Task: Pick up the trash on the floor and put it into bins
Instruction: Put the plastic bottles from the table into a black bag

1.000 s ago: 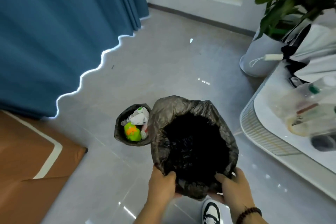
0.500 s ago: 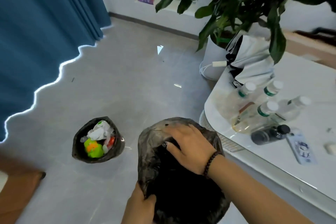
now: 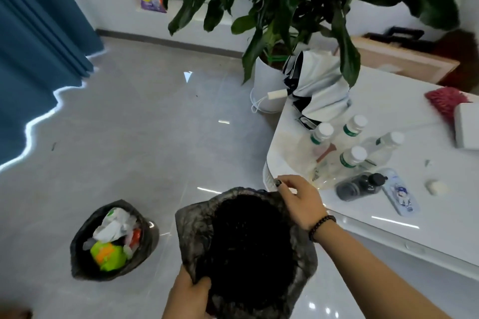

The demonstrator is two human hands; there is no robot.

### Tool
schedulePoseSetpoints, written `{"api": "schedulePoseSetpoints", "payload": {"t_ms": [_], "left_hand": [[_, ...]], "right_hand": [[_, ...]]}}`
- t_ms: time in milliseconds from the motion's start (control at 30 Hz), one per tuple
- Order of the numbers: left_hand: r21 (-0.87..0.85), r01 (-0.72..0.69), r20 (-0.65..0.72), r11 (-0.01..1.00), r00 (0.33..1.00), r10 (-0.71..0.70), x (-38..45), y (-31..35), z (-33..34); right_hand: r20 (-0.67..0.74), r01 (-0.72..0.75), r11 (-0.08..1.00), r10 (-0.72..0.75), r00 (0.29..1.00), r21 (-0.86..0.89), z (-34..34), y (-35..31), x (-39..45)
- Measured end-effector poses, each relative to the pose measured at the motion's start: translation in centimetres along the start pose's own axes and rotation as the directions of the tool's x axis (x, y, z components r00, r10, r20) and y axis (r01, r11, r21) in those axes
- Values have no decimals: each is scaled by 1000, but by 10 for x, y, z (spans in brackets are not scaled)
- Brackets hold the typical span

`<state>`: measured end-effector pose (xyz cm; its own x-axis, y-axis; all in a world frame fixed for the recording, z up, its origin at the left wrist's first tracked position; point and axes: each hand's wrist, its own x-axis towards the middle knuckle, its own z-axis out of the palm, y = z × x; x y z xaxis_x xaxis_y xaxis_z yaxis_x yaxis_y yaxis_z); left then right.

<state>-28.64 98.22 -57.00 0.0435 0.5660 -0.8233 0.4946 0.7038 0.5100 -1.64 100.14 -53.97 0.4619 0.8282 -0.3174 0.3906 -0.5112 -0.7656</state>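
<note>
Glossy grey tile floor (image 3: 145, 122), blue curtain (image 3: 33, 59) at 10 o'clock with daylight leaking under, big potted plant (image 3: 285, 2) at 12, white table (image 3: 414, 189) at 3.

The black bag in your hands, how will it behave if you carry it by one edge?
The black bag will probably flop: its rim is crumpled and only stays open where the left hand grips it and the right hand pinches it. It looks thin and light. The glossy film may slip, so keep a full grip.
</note>
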Motion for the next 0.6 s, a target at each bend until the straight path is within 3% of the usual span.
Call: {"api": "schedulePoseSetpoints", "payload": {"t_ms": [133, 233, 333, 433, 600], "left_hand": [[-151, 61, -8, 987, 998, -63, 23, 18, 35], [-262, 103, -8, 960, 994, -108, 30, 22, 67], [-313, 94, -47, 945, 992, -114, 20, 36, 107], [-346, 107, -68, 932, 988, -139, 18, 46, 138], [-430, 117, -106, 895, 978, -179, 16, 48, 186]], "right_hand": [[-274, -29, 991, 63, 960, 129, -28, 23, 5], [-425, 115, 992, -82, 901, 54, -64, 35, 14], [-476, 200, 977, -213, 853, -78, -102, 51, 30], [-415, 218, 954, -287, 863, -207, -128, 65, 46], [-45, 146, 950, -165, 985, -275, -146, 94, 67]]}}
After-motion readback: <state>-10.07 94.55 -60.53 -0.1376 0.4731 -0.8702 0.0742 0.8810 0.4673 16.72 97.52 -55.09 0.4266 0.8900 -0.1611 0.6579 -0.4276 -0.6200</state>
